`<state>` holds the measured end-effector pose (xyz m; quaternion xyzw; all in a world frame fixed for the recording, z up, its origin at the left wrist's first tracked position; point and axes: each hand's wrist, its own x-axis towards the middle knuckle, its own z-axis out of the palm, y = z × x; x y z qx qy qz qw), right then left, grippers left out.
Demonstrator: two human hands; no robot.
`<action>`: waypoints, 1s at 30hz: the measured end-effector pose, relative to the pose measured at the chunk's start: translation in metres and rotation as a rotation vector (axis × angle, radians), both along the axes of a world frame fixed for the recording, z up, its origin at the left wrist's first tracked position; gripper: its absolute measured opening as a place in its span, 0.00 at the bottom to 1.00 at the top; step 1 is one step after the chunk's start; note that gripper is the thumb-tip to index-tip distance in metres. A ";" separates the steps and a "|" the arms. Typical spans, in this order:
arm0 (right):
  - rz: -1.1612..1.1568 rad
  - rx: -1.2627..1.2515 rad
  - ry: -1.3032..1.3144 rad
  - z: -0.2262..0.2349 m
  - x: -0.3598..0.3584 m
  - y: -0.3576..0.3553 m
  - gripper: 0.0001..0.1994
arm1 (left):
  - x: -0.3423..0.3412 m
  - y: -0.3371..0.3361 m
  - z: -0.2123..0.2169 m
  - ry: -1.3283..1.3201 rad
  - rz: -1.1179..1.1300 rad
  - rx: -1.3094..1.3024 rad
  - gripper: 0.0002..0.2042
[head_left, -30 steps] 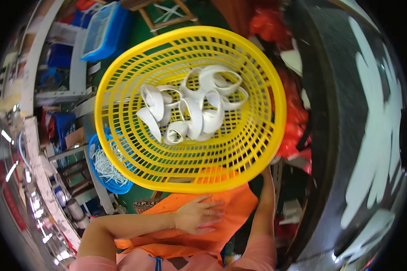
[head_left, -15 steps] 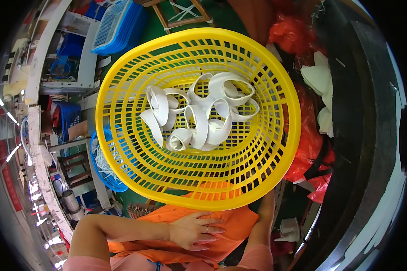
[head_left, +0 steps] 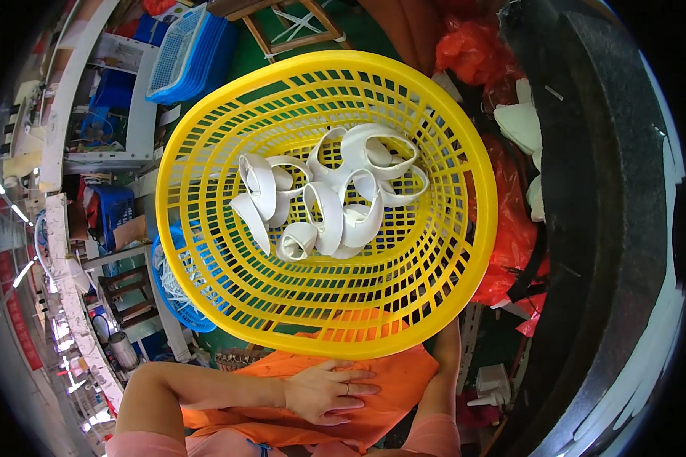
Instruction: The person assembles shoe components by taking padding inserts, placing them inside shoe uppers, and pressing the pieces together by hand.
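Observation:
A large oval yellow plastic basket (head_left: pixel 476 266) with a lattice wall fills the middle of the view, above my lap. Several white curved pieces with wide strap loops (head_left: pixel 362 221) lie in a loose pile on its bottom. My left hand (head_left: pixel 331 392) rests flat on the orange apron (head_left: pixel 400 373) just below the near rim, fingers spread, a ring on one finger, holding nothing. My right forearm (head_left: pixel 448 358) runs up at the right to the basket's near right side. The right hand itself is hidden by the basket, so its grip does not show.
Blue stacked baskets (head_left: pixel 187 57) and a wooden stool (head_left: pixel 286 27) stand at the far side. A blue basket of white strips (head_left: pixel 171 282) is at the left. Red plastic bags (head_left: pixel 503 228) with white pieces (head_left: pixel 520 126) lie at the right, beside a long dark surface (head_left: pixel 610 190).
The view has shifted a little, so the basket and its surroundings sit slightly farther left. My left hand stays on the apron, and the white pieces keep their places in the basket.

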<state>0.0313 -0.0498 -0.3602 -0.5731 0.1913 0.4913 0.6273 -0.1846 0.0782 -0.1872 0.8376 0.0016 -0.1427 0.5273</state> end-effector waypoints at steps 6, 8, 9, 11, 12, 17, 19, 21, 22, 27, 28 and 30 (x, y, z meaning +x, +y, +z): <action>0.054 -0.194 -0.299 -0.046 -0.006 -0.061 0.15 | 0.002 -0.001 -0.002 -0.003 0.000 -0.014 0.15; 0.077 -0.222 -0.376 -0.070 -0.019 -0.062 0.15 | -0.002 0.000 0.000 0.018 0.012 0.013 0.15; 0.085 -0.267 -0.434 -0.075 -0.016 -0.055 0.15 | -0.001 0.001 0.000 0.003 0.014 0.000 0.15; 0.101 -0.338 -0.534 -0.096 0.001 0.001 0.15 | -0.001 0.001 0.000 -0.006 0.015 -0.004 0.15; 0.107 -0.378 -0.586 -0.106 0.014 0.037 0.14 | 0.001 0.001 0.000 -0.007 0.005 -0.012 0.15; 0.145 -0.555 -0.826 -0.149 0.036 0.110 0.14 | 0.001 0.000 -0.002 -0.013 0.006 -0.015 0.14; 0.154 -0.649 -0.927 -0.153 0.029 0.078 0.14 | 0.003 0.000 -0.004 0.011 -0.067 -0.004 0.16; 0.161 -0.726 -1.034 -0.142 -0.013 -0.051 0.14 | 0.000 -0.001 -0.001 -0.007 -0.047 0.025 0.15; 0.155 -0.803 -1.090 -0.139 -0.012 -0.074 0.15 | 0.002 -0.004 -0.002 -0.032 -0.043 0.028 0.14; 0.555 -1.298 -0.820 -0.094 -0.088 -0.187 0.14 | -0.009 -0.003 -0.002 -0.112 -0.109 0.186 0.13; 0.480 -1.175 -0.640 -0.119 -0.123 -0.204 0.14 | -0.005 -0.009 -0.006 -0.126 -0.141 0.225 0.13; 0.267 -0.922 -0.330 -0.139 -0.184 -0.301 0.14 | 0.002 -0.023 -0.009 -0.251 -0.166 0.220 0.13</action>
